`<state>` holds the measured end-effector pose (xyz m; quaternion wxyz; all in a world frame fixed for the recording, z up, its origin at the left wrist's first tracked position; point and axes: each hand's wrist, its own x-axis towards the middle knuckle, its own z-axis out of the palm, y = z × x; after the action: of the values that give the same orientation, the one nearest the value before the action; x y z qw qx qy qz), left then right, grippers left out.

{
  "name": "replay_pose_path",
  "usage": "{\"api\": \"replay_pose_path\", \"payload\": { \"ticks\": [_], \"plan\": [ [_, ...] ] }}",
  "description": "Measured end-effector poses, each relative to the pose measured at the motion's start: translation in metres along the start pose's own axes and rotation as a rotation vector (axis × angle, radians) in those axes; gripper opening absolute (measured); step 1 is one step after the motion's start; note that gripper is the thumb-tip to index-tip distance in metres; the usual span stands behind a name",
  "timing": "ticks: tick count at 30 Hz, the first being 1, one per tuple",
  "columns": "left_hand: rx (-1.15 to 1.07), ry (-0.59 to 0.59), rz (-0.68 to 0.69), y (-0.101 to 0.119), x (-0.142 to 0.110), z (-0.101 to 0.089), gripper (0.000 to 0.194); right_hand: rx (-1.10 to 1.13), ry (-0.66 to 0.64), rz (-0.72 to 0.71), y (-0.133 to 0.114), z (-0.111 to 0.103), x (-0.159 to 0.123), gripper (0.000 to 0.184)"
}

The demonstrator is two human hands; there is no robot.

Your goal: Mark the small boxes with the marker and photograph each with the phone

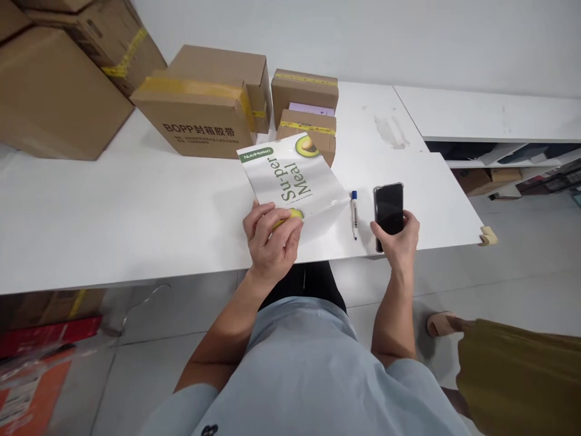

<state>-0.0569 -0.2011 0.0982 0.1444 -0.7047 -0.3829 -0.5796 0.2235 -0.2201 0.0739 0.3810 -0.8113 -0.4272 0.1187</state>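
Note:
A white printed box (272, 172) with green "Su-per Meal" lettering and avocado pictures sits tilted at the table's front edge. My left hand (275, 239) grips its near edge, fingers bent over the top. To the right, my right hand (399, 236) holds a black smartphone (389, 209) in a clear case, thumb on one side and fingers on the other. Between the box and the phone lies a whiteboard marker (354, 215) with a blue end. The underside of the box is hidden.
Brown cartons (195, 124) stand along the back of the white table (136, 230), with larger ones at the far left. A shelf unit (499, 154) is at the right. Another person's green garment (517, 375) and foot show at lower right.

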Motion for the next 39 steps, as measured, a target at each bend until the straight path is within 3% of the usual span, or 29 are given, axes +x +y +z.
{"api": "replay_pose_path", "payload": {
  "ticks": [4, 8, 13, 22, 39],
  "plan": [
    [0.023, -0.004, -0.001, 0.001, 0.001, 0.0, 0.014, 0.184, 0.057, -0.152, -0.031, -0.009, -0.037, 0.079],
    [0.059, -0.014, 0.001, 0.002, 0.002, 0.003, 0.009, 0.341, 0.01, -0.309, -0.056, -0.021, -0.072, 0.079],
    [0.028, 0.041, 0.003, 0.002, 0.002, 0.006, 0.01, 0.306, -0.04, -0.431, -0.081, -0.018, -0.097, 0.077],
    [-0.021, 0.032, -0.002, 0.0, -0.001, 0.007, 0.013, 0.195, -0.006, -0.597, -0.104, -0.007, -0.112, 0.07],
    [-0.026, 0.033, -0.011, -0.002, -0.004, 0.009, 0.014, 0.223, -0.019, -0.629, -0.106, 0.005, -0.112, 0.07]
  ]
}}
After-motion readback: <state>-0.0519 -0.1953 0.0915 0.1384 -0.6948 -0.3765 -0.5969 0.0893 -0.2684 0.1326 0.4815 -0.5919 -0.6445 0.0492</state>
